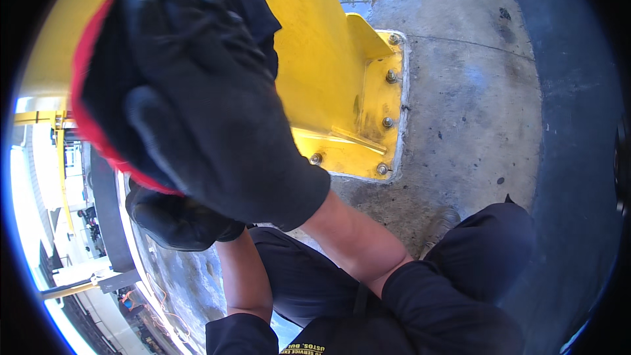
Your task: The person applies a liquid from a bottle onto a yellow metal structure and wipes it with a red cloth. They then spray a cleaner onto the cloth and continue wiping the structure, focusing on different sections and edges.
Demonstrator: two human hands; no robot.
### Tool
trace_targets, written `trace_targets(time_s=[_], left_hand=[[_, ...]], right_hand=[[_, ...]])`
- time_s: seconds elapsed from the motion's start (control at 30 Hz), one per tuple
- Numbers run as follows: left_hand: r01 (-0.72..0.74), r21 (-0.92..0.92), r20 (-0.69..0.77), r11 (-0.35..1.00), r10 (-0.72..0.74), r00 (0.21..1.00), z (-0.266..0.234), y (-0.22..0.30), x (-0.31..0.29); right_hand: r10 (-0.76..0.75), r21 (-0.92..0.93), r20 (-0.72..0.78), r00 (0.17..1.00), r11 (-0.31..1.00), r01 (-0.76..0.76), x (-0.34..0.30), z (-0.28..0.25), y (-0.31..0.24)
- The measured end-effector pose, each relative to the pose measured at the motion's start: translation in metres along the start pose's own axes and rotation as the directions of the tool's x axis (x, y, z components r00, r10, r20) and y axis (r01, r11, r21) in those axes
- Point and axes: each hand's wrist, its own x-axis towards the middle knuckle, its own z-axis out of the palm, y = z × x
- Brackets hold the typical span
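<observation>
My right hand [213, 112], in a black work glove, is raised at the upper left. Its fingers lie stretched out along a red-and-black cloth [79, 95], with the thumb apart from them. Red shows along the cloth's left edge, and a dark fold sticks out beyond the fingers. Below, at the cloth's lower edge, my left hand [184, 220] has its gloved fingers curled; the right wrist and the cloth partly cover it. The cloth and both hands are in front of a large yellow steel column [312, 33], and I cannot tell whether they touch it.
The column's yellow base plate [378, 108] is bolted to the stained concrete floor [467, 112], with nuts and studs standing up and ribs rising from it. My bent knee [486, 243] is close to the plate. A dark floor band [568, 125] runs along the right.
</observation>
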Motion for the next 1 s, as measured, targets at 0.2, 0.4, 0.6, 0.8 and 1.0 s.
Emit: trace_targets(time_s=[0.2,0.4,0.6,0.8,1.0], left_hand=[[0.014,-0.086,0.168,0.996,0.000,0.986,0.028,0.020,0.002],[-0.129,-0.022,0.127,0.991,0.130,0.983,-0.027,-0.018,0.006],[-0.159,0.008,0.265,0.987,0.151,0.952,-0.009,0.002,0.017],[-0.152,-0.066,0.217,0.986,0.163,0.962,0.017,-0.009,-0.004],[-0.066,-0.261,0.344,0.963,0.157,0.926,-0.036,-0.010,0.037]], right_hand=[[0.232,-0.964,0.264,0.936,0.048,0.260,-0.081,-0.100,0.201],[-0.068,-0.355,0.023,0.997,0.932,0.072,-0.031,-0.018,0.076],[0.036,-0.388,0.031,0.999,0.922,-0.021,-0.058,-0.044,0.176],[0.674,-0.393,-0.220,0.705,0.601,-0.696,-0.139,-0.161,0.315],[0.069,0.027,-0.155,0.986,0.997,-0.066,-0.029,-0.013,0.089]])
